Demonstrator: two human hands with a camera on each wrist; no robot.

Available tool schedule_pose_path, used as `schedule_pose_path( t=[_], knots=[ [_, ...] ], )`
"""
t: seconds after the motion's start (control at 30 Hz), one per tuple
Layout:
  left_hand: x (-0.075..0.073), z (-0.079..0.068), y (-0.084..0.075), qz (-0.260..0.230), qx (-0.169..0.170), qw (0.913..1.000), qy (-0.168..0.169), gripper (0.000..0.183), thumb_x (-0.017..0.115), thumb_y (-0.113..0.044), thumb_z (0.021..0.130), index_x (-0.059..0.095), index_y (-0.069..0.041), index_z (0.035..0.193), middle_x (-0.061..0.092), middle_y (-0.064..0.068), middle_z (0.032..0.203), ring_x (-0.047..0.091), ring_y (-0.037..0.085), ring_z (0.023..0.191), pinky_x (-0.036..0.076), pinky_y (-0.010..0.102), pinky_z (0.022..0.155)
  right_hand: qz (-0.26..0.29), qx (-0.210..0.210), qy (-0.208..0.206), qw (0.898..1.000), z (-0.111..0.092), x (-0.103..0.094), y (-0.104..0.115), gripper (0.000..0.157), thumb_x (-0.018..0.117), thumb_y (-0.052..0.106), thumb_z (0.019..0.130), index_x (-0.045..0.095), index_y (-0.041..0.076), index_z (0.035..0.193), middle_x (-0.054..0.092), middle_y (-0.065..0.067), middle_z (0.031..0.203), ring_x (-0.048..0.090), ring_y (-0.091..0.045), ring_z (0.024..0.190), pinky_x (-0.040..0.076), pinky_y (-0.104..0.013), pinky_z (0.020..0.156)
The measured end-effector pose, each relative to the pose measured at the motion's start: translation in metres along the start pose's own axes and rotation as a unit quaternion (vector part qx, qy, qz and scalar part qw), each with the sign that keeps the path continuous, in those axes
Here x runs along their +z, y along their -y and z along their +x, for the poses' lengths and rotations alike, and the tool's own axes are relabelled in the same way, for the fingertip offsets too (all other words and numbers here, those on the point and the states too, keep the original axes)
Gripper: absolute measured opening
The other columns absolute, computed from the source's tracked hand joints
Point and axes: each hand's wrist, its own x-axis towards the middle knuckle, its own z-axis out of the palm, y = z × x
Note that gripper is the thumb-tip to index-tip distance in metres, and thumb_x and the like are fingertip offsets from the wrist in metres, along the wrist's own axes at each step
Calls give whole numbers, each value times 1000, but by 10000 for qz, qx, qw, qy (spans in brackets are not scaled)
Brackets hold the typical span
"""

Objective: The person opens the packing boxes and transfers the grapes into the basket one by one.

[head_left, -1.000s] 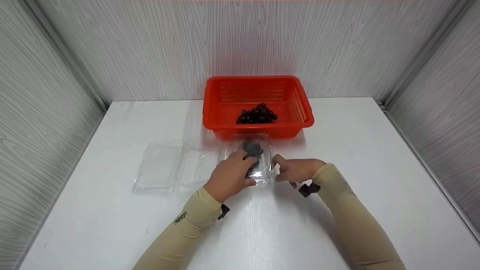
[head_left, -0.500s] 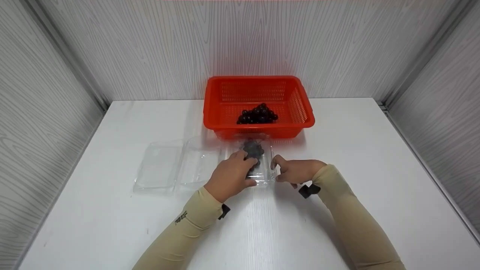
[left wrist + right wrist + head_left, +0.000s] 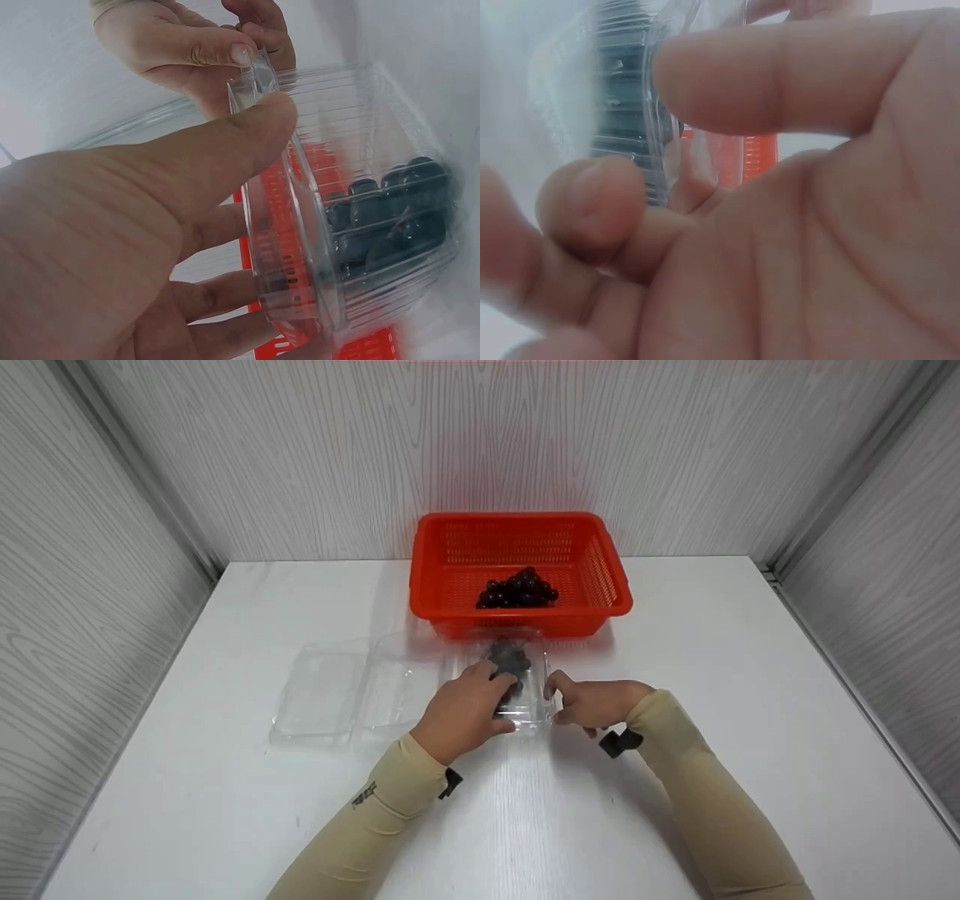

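Note:
A clear plastic clamshell box [image 3: 534, 706] with a bunch of dark grapes [image 3: 510, 656] inside lies in front of the red basket, its lid down. My left hand [image 3: 463, 711] lies over the lid's left part. In the left wrist view its thumb [image 3: 247, 139] crosses the rim and the other fingers stretch along the lid. At the box's right edge, my right hand [image 3: 600, 703] pinches the rim between thumb and curled fingers. The left wrist view shows that thumb [image 3: 225, 49] on a corner of the rim.
The red basket [image 3: 517, 622] stands against the back wall, holding another dark grape bunch [image 3: 521, 591]. To the left of my left hand, clear plastic packaging [image 3: 322, 690] lies open on the white table [image 3: 187, 780], in two shallow halves side by side.

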Motion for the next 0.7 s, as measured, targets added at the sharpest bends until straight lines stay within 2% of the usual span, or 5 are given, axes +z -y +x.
schedule_pose_path(
  t=[0.17,0.4,0.7],
  knots=[
    [-1,0,1,4,-21,10000,24,76,86,-38,85,55,-3,145,61,17,133,60,30,121,55,45,98,61,71,17,10000,0,1,1,35,50,27,103,33,20,133,64,-17,77,63,-33,74,42,-39,78],
    [0,1,-1,121,-60,9999,23,71,86,-39,85,61,-3,141,62,17,131,61,31,121,57,45,96,-31,-75,13,10000,0,0,-1,34,49,25,102,33,17,131,63,-15,77,60,-30,73,44,-34,69],
    [0,2,-2,146,-38,9999,52,70,85,-39,86,61,-3,141,61,17,132,60,32,122,56,46,97,-28,-129,-2,9999,0,0,0,35,50,24,102,33,15,131,64,-18,83,61,-29,72,46,-34,69]
  ],
)
